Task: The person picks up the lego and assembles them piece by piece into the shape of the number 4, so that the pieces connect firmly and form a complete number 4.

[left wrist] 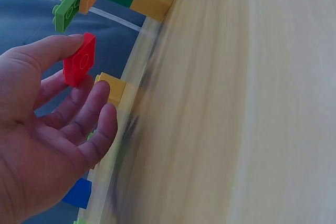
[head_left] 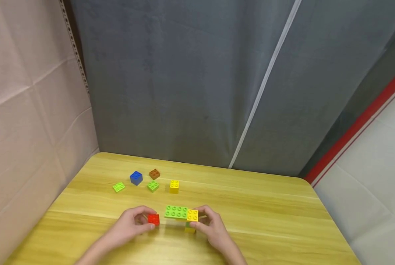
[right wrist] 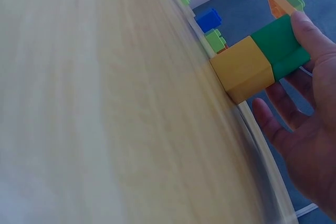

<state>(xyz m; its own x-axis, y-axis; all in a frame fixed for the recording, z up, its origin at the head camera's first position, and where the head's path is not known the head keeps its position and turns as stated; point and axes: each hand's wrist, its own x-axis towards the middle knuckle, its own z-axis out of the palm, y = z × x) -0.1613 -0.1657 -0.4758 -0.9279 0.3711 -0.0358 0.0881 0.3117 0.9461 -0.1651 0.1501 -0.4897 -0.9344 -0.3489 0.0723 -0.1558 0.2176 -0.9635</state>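
Observation:
A flat red building brick point(head_left: 153, 219) is pinched between the thumb and fingers of my left hand point(head_left: 129, 223). In the left wrist view the brick's hollow underside point(left wrist: 84, 61) shows. My right hand point(head_left: 214, 228) grips a built stack from its right side. The stack has a yellow brick point(right wrist: 242, 71) at the bottom, a dark green brick point(right wrist: 281, 45) over it, then a thin orange-yellow piece point(right wrist: 279, 3). A long light green plate point(head_left: 176, 212) juts left near the top, beside a yellow studded brick point(head_left: 192, 215). A small gap separates the red brick from the plate.
Farther back on the wooden table point(head_left: 267, 206) lie loose bricks: a blue one point(head_left: 136, 178), a brown one point(head_left: 154, 174), a yellow one point(head_left: 174, 186) and two light green ones point(head_left: 153, 186). A grey curtain point(head_left: 184, 81) hangs behind the table's far edge.

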